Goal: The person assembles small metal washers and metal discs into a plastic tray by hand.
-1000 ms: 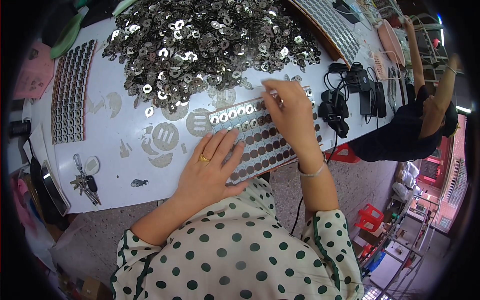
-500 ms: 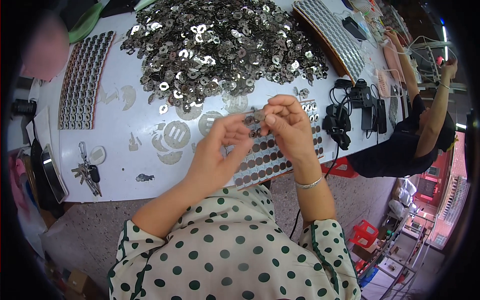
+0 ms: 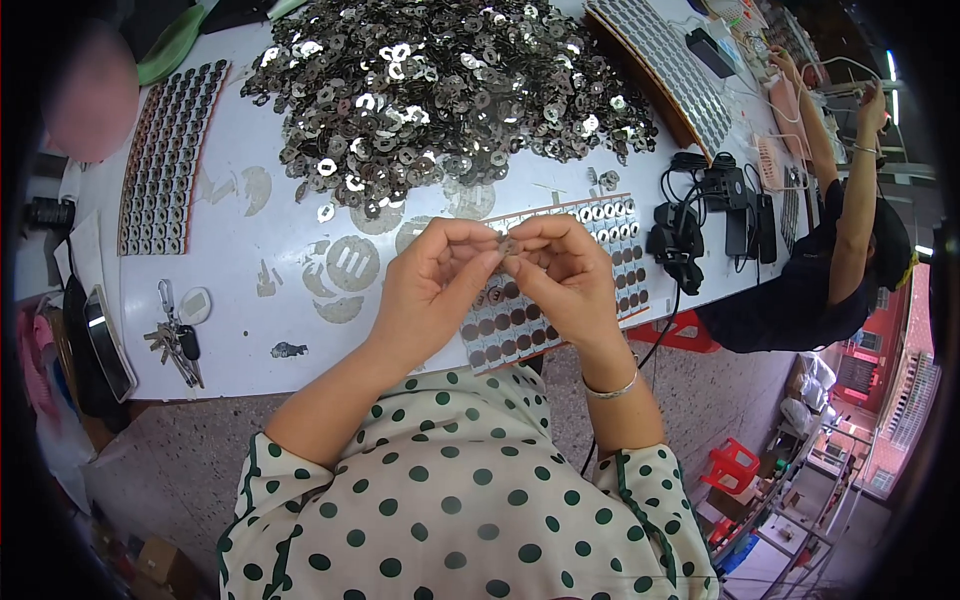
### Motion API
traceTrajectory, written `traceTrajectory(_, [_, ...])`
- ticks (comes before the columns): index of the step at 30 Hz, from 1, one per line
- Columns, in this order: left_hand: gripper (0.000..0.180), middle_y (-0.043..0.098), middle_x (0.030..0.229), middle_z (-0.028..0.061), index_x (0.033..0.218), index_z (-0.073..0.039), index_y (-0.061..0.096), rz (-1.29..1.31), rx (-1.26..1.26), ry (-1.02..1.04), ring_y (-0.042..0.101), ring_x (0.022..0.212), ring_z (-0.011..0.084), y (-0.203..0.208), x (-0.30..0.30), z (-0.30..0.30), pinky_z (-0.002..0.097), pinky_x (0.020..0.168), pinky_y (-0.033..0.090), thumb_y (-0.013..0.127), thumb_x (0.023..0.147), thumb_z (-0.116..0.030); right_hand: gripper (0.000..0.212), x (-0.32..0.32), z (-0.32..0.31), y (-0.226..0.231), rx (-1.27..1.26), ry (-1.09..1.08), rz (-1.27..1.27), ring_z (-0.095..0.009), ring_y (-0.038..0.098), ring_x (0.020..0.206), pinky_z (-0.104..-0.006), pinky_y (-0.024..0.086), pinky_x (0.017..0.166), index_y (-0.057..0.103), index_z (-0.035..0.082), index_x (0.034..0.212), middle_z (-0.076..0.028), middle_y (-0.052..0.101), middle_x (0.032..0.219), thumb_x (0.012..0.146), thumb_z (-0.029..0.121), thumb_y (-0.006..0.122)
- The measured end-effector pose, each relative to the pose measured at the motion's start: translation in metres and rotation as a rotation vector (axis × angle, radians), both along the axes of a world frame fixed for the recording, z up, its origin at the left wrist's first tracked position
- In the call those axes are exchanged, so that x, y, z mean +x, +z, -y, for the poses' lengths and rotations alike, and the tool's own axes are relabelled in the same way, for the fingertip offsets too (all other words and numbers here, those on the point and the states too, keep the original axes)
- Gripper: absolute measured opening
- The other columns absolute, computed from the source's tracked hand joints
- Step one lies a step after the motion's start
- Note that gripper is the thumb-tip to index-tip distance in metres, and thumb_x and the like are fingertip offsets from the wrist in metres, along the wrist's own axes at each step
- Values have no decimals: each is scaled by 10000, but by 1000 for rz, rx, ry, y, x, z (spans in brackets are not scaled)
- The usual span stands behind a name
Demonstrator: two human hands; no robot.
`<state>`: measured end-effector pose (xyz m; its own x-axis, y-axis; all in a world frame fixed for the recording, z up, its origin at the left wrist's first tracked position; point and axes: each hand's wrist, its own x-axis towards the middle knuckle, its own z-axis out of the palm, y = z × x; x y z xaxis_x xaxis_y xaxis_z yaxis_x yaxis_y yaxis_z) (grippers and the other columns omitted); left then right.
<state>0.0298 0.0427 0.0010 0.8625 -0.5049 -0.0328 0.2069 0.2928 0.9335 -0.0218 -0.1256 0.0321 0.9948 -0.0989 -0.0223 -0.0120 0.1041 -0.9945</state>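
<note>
My left hand (image 3: 432,283) and my right hand (image 3: 562,278) meet above a flat panel (image 3: 545,340). Their thumbs and forefingers pinch a small metal disc (image 3: 507,246), which the fingertips partly cover. The panel carries rows of round pieces: bare brown discs towards me, silver rings along its far edge. Both hands hide part of its middle. Beyond my fingers lies a large heap of loose, shiny metal washers (image 3: 430,100).
A second panel (image 3: 165,170) of round pieces lies at the left, a stacked one (image 3: 665,75) at the far right. Keys (image 3: 178,340) rest near the left front edge. Black adapters and cables (image 3: 690,230) sit at the right. A co-worker (image 3: 830,270) is beyond them.
My hands have come together, fingertips now meeting around the disc. The right hand has lowered and more of the panel's far rows shows. The co-worker's raised hand has shifted.
</note>
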Motion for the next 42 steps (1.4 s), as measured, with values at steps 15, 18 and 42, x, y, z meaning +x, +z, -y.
traceTrajectory(15, [457, 606, 1249, 118, 1118, -6, 653, 1266, 706, -205, 588, 1125, 284, -4, -42, -29, 415, 953, 499, 810, 761, -245, 203, -34, 19, -2, -184, -203, -213, -123, 708, 841, -231, 590, 629, 655, -22, 1105, -83, 714, 955, 907, -29, 698])
traceTrajectory(18, [495, 585, 1296, 128, 1123, -13, 653, 1268, 749, -250, 567, 1157, 282, -2, -42, -30, 420, 971, 488, 799, 776, -334, 197, -35, 21, -1, -190, -144, -341, -98, 699, 797, -197, 550, 531, 669, -19, 1098, -62, 707, 896, 908, 2, 716])
traceTrajectory(42, [489, 564, 1351, 125, 1139, -46, 658, 1278, 825, -274, 537, 1204, 269, -4, -46, -30, 412, 1014, 461, 758, 826, -408, 187, -32, 10, -4, -780, 54, -96, -221, 633, 676, -324, 508, 582, 656, 29, 967, -88, 590, 862, 832, 56, 783])
